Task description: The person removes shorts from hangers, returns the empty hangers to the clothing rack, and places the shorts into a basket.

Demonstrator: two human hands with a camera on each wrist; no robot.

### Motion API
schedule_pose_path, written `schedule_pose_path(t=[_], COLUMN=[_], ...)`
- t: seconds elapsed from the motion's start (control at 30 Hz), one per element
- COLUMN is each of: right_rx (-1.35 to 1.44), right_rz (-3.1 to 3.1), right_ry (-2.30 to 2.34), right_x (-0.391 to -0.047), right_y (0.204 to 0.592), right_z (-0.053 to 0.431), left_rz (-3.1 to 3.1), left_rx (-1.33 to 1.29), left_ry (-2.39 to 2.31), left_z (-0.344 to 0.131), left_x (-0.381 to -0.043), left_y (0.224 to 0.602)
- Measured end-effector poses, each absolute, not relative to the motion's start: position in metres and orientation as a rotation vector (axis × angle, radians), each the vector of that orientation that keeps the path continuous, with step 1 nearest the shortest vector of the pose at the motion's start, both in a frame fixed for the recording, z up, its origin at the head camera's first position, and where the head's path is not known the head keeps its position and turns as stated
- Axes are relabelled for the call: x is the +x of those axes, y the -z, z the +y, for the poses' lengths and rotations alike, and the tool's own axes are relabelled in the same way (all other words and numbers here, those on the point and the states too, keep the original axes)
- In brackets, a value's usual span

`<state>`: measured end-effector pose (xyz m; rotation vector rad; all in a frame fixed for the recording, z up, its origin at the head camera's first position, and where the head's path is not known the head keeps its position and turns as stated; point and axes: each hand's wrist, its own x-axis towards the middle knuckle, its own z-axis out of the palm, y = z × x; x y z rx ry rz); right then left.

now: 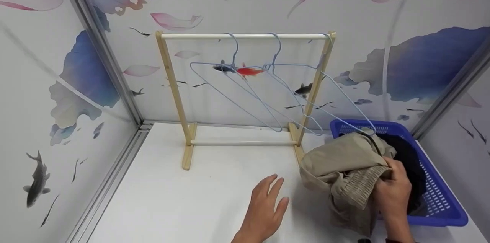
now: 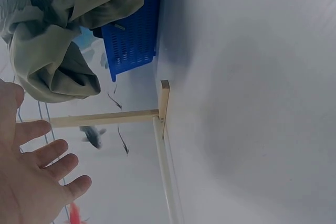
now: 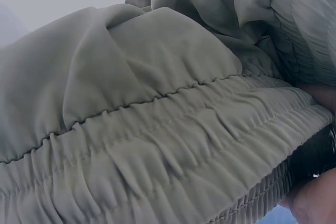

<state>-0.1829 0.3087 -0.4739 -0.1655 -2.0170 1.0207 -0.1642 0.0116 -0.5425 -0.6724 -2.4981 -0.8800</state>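
A bunched khaki garment with a gathered elastic waistband hangs from my right hand, which grips it by that band. It is raised over the left side of the blue basket, and part of it droops past the basket's side. My left hand is held above the white table, to the left of the garment and apart from it. Its fingers are spread and hold nothing. In the right wrist view the waistband fills most of the picture, with only bits of fingers at the right edge.
Behind stands a wooden rack with a white top rail. Several blue wire hangers hang from it, the rightmost reaching over the basket. Dark cloth lies in the basket. Printed panels enclose the white table.
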Motion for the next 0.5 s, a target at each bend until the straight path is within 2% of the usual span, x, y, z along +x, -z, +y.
schedule_pose_path(t=[0.5], right_rx=[-0.137], right_rz=[-1.982], right_ry=[-0.991], right_x=[-0.192], right_y=[0.465], right_z=[0.329], left_rz=[-2.456], left_rx=[-0.694], left_ry=[0.837], left_z=[0.012], left_x=[-0.168], left_y=[0.54])
